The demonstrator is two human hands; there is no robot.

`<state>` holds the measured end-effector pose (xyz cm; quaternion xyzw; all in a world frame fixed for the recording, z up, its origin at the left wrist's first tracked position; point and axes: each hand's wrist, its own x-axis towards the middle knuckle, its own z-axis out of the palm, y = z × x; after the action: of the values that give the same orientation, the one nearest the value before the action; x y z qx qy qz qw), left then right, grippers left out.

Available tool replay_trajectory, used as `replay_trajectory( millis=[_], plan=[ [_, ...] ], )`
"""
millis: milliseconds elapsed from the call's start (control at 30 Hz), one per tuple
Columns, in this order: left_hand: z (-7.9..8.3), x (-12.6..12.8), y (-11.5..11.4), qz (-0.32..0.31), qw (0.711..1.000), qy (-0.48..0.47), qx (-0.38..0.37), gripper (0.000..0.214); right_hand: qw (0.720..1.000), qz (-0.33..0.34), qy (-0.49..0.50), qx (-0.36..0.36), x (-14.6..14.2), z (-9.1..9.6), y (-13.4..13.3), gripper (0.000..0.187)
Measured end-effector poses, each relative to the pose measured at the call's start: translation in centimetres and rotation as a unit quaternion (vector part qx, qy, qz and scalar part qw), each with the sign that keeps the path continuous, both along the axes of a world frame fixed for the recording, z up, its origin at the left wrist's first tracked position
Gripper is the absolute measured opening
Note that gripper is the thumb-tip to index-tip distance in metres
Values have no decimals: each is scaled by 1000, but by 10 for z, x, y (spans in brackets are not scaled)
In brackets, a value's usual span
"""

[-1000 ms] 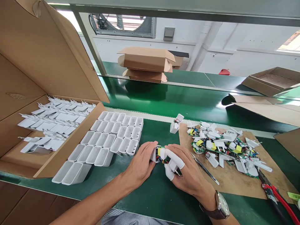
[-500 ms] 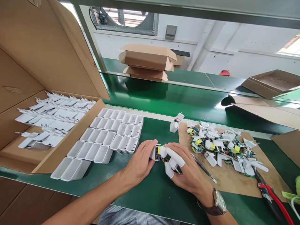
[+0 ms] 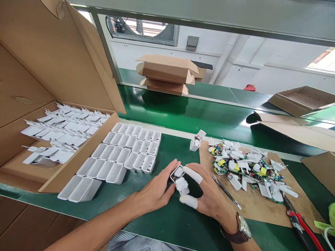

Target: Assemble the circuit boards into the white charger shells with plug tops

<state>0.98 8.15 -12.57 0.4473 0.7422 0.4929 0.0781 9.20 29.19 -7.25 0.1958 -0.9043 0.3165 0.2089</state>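
My left hand (image 3: 162, 186) clamps a white casing (image 3: 177, 172), left of the brown sheet (image 3: 255, 205), my right hand (image 3: 209, 190) holds its white-covered fingers (image 3: 193, 175) apart, at a white cap (image 3: 182, 186), contact unclear.

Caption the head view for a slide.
Left hand holding an open white rectangular plastic case, right hand close beside it.
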Motion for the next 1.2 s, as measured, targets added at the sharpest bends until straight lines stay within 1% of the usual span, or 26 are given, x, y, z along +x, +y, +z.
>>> replay_trajectory(
  millis=[67,100,167,267,367,433,533,600,700,733,800,900,1000,1100,1200],
  plan=[
    [0,2,1,14,999,-48,17,70,1000,1,-24,-14,1,-2,4,41],
    [1,2,1,29,997,-67,26,64,999,-4,-36,-11,1,-4,5,40],
    [2,2,2,54,993,-99,36,55,999,-2,-48,4,-2,-11,5,43],
    [6,2,3,73,987,-138,33,53,999,22,-33,-1,-8,-26,1,43],
    [11,3,3,82,984,-157,14,59,1000,15,2,-17,-13,-38,-5,40],
    [14,4,3,80,984,-161,7,68,1000,4,26,-16,-14,-41,-8,41],
    [14,5,1,80,986,-144,22,83,999,-8,52,-11,-11,-38,-9,50],
    [12,6,0,79,989,-121,42,92,998,-24,62,-15,-8,-33,-9,52],
    [8,7,-1,80,991,-82,63,98,998,-25,53,-11,-7,-31,-8,44],
    [7,7,0,88,992,-70,63,96,999,-16,39,-3,-7,-32,-7,41],
    [5,8,1,116,990,-48,60,87,1000,-2,13,10,-9,-37,-8,38],
    [3,8,3,151,986,-31,58,67,1000,-24,6,-5,-10,-45,-9,34],
    [2,9,4,155,986,-33,49,57,999,-44,4,-19,-11,-49,-11,33],
    [3,9,2,153,987,-36,40,53,999,-39,7,-2,-10,-49,-11,32],
    [5,10,1,153,987,-36,34,49,999,-48,-15,-3,-9,-46,-13,33]
  ],
)
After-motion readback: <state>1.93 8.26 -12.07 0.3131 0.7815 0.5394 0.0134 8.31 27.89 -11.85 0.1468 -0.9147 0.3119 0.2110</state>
